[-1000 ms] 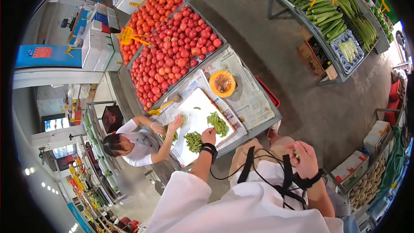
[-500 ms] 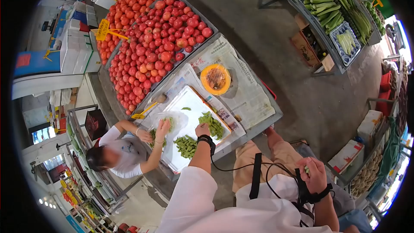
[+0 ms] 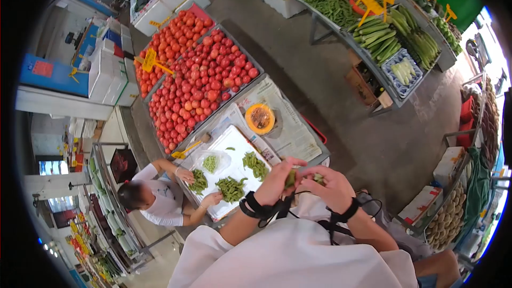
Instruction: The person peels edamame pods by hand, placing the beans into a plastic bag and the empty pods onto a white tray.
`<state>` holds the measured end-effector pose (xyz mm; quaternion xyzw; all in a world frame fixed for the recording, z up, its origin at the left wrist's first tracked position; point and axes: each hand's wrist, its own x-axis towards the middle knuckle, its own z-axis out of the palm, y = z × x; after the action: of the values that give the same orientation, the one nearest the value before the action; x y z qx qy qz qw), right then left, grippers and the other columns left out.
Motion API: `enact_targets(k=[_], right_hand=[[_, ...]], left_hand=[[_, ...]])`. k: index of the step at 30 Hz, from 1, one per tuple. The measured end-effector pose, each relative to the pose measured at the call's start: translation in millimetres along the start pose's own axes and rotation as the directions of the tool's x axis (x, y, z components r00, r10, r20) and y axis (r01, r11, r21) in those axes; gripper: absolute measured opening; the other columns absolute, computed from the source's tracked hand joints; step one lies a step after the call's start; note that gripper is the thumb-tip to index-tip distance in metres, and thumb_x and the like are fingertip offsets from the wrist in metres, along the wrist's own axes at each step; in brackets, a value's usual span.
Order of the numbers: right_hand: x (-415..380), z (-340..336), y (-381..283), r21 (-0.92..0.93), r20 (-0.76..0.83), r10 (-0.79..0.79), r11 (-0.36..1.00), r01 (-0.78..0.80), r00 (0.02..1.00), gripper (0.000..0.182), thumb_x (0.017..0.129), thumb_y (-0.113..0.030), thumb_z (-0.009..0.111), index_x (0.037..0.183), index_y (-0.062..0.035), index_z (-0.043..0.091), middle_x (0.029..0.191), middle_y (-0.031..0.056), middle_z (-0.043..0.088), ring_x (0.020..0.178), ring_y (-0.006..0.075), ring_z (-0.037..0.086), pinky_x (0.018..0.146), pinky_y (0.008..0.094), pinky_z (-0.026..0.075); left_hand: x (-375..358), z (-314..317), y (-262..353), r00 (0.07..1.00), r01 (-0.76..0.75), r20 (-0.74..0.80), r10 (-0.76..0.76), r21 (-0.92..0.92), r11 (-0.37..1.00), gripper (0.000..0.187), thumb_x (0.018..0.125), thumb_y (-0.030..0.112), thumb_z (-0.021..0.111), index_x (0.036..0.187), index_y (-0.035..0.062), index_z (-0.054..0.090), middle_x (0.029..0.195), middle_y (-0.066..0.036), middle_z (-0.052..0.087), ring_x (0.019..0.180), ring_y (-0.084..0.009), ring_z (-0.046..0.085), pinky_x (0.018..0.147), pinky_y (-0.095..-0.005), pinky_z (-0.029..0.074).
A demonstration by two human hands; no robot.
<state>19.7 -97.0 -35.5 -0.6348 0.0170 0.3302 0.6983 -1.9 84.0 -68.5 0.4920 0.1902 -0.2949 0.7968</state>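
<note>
My left hand (image 3: 273, 184) and my right hand (image 3: 332, 188) are close together in front of my body, just off the tray's near right edge. Fingers of the left are curled around green bean pods (image 3: 289, 179). My right hand is closed too, with light green beans or pods (image 3: 319, 179) showing at its fingers. On the white tray (image 3: 233, 143) lie a middle pile of green pods (image 3: 231, 189), a right pile of pods (image 3: 255, 165) and a left pile of pods (image 3: 198, 182). Shelled beans (image 3: 210, 164) sit in a clear plastic bag between them.
Across the tray, a person in a white shirt (image 3: 160, 202) has one hand at the left pile and one at the middle pile. A cut pumpkin (image 3: 260, 119) rests on newspaper (image 3: 290, 122). Beyond are tomatoes (image 3: 197, 85); a vegetable stand (image 3: 373, 37) is at upper right.
My left hand has left the right pile and come back toward my body with pods. My right hand has moved left to meet it. The other person's hands have parted from the bag.
</note>
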Motion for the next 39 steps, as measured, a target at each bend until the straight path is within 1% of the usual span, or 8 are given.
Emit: enact_targets(k=[2, 6, 10, 15, 20, 25, 29, 39], right_hand=[[-7.0, -1.8, -12.6, -0.148, -0.036, -0.070, 0.987, 0.064, 0.997, 0.022, 0.082, -0.010, 0.070, 0.100, -0.0003, 0.063, 0.085, 0.0023, 0.064, 0.071, 0.0053, 0.056, 0.063, 0.0217, 0.047], [-20.5, -17.0, -15.1, -0.342, -0.132, -0.191, 0.930, 0.136, 0.973, 0.021, 0.080, -0.010, 0.071, 0.096, 0.0000, 0.061, 0.081, 0.0035, 0.064, 0.068, 0.0061, 0.055, 0.061, 0.0229, 0.047], [-31.6, -28.3, -2.7, -0.131, -0.182, -0.140, 0.984, 0.118, 0.973, 0.017, 0.083, -0.013, 0.069, 0.090, -0.0005, 0.061, 0.071, -0.0001, 0.059, 0.062, 0.0049, 0.052, 0.057, 0.0213, 0.044], [-42.7, -57.3, 3.7, 0.171, -0.240, -0.053, 0.981, 0.096, 0.969, 0.015, 0.085, -0.016, 0.068, 0.084, -0.0031, 0.061, 0.066, -0.0053, 0.054, 0.057, 0.0017, 0.045, 0.049, 0.0185, 0.035], [-50.4, -65.8, 0.6, 0.211, -0.275, -0.104, 0.963, 0.166, 0.956, 0.012, 0.086, -0.014, 0.067, 0.086, -0.0035, 0.061, 0.068, -0.0060, 0.053, 0.057, 0.0006, 0.043, 0.049, 0.0168, 0.032], [-57.5, -54.6, -3.5, 0.220, -0.250, -0.150, 0.953, 0.207, 0.956, 0.010, 0.088, -0.011, 0.063, 0.093, -0.0025, 0.063, 0.072, -0.0030, 0.059, 0.053, 0.0001, 0.042, 0.046, 0.0160, 0.029], [-56.0, -44.5, 1.8, 0.285, -0.186, -0.094, 0.948, 0.145, 0.978, 0.012, 0.088, -0.008, 0.061, 0.093, 0.0021, 0.064, 0.085, 0.0033, 0.067, 0.071, 0.0046, 0.058, 0.061, 0.0172, 0.045], [-45.5, -40.7, 12.1, 0.363, -0.265, -0.188, 0.889, 0.278, 0.946, 0.004, 0.084, 0.000, 0.061, 0.081, 0.0020, 0.059, 0.078, 0.0029, 0.062, 0.070, 0.0062, 0.059, 0.065, 0.0194, 0.049]], left_hand=[[-10.2, 39.0, 14.8, 0.997, -0.080, 0.009, 0.080, 0.196, 0.977, 0.049, 0.100, 0.045, 0.032, 0.118, 0.0042, 0.051, 0.079, 0.000, 0.053, 0.050, -0.0035, 0.039, 0.040, -0.0173, 0.027], [-9.6, 68.6, 15.6, 0.994, -0.110, 0.026, 0.107, 0.207, 0.972, 0.043, 0.101, 0.039, 0.034, 0.117, 0.0043, 0.051, 0.080, 0.000, 0.055, 0.050, -0.0038, 0.039, 0.040, -0.0171, 0.027], [-9.9, 81.6, 17.0, 0.998, -0.067, 0.013, 0.066, 0.290, 0.955, 0.035, 0.101, 0.034, 0.037, 0.109, 0.0047, 0.054, 0.079, -0.002, 0.059, 0.050, -0.0044, 0.040, 0.040, -0.0172, 0.027], [-11.4, 76.5, 15.6, 0.991, -0.046, 0.136, 0.023, 0.174, 0.984, 0.023, 0.099, 0.026, 0.045, 0.098, 0.0047, 0.055, 0.080, -0.005, 0.063, 0.049, -0.0043, 0.041, 0.041, -0.0174, 0.028], [-17.5, 83.5, 4.7, 0.974, -0.199, 0.153, 0.165, 0.244, 0.949, 0.011, 0.093, 0.010, 0.056, 0.102, 0.0028, 0.057, 0.080, -0.008, 0.064, 0.047, -0.0027, 0.038, 0.041, -0.0171, 0.027], [-21.3, 96.1, 10.4, 0.976, -0.219, -0.002, 0.220, 0.089, 0.972, 0.016, 0.091, 0.007, 0.058, 0.106, 0.0014, 0.057, 0.080, -0.007, 0.065, 0.047, -0.0023, 0.039, 0.042, -0.0173, 0.028], [-24.0, 98.2, 3.4, 0.954, -0.289, -0.040, 0.297, 0.146, 0.946, 0.014, 0.092, 0.007, 0.058, 0.104, 0.0013, 0.057, 0.081, -0.003, 0.065, 0.051, -0.0009, 0.041, 0.045, -0.0160, 0.031], [-23.4, 108.7, 0.8, 0.908, -0.403, -0.030, 0.418, 0.208, 0.891, 0.008, 0.092, 0.006, 0.058, 0.097, 0.0012, 0.055, 0.071, 0.000, 0.057, 0.049, -0.0004, 0.036, 0.042, -0.0175, 0.027]])
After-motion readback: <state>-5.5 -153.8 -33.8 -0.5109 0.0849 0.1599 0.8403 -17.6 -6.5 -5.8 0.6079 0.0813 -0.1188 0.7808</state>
